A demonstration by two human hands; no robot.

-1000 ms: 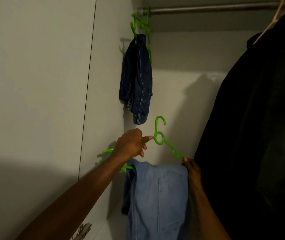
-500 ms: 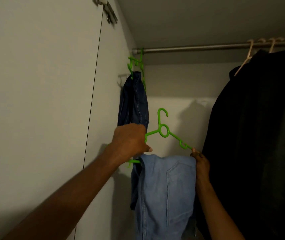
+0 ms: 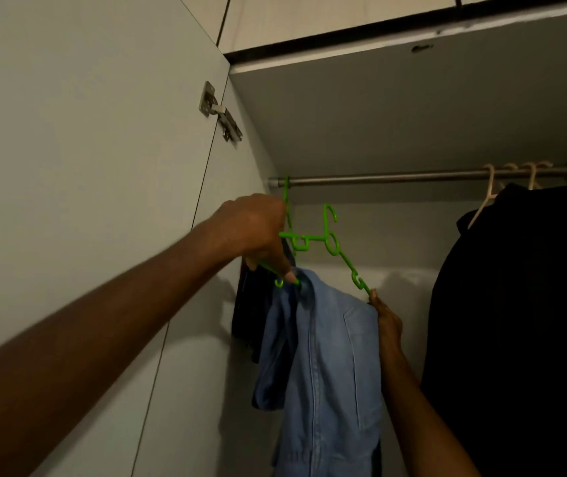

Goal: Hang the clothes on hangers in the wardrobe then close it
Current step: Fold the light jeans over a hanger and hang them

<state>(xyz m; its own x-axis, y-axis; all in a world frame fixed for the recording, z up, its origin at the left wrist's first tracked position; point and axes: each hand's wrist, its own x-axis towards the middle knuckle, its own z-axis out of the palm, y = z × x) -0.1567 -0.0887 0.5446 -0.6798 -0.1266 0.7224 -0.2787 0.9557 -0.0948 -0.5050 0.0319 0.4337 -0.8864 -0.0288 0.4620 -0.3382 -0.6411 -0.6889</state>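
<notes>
Light blue jeans (image 3: 330, 366) hang folded over a green plastic hanger (image 3: 331, 241). My left hand (image 3: 258, 232) grips the hanger's left arm. My right hand (image 3: 387, 321) holds the hanger's right end, partly behind the denim. The hanger's hook sits a little below the metal rail (image 3: 395, 177) and does not touch it. Dark blue jeans (image 3: 261, 315) hang on another green hanger (image 3: 287, 197) at the rail's left end, mostly hidden behind my left hand and the light jeans.
Black garments (image 3: 516, 321) on pale hangers (image 3: 490, 194) fill the wardrobe's right side. The open wardrobe door (image 3: 85, 166) with its metal hinge (image 3: 220, 113) stands at the left. A gap of bare rail lies between the dark jeans and the black clothes.
Both hands have lifted the hanger with the light jeans upward toward the rail. The view has tilted up, showing the wardrobe's top and the hinge.
</notes>
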